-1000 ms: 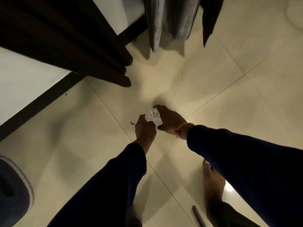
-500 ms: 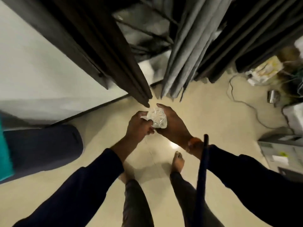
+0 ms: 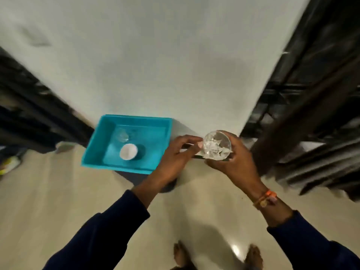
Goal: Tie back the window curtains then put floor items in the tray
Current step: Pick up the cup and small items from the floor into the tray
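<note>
Head view — tiled floor (image 3: 48,201), white wall (image 3: 155,55)

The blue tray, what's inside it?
Inside the tray sit a white cup and, behind it, a clear cup. Nothing else shows on its floor. The near wall hides a thin strip of the bottom.

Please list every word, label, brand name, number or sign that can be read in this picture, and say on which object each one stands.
None can be read.
Teal tray: no print shows.
White round item in the tray: plain.
Clear glass, held by the right hand with the left hand at its rim: no text shows.
Wall and curtains: blurred, no signs visible.
</note>
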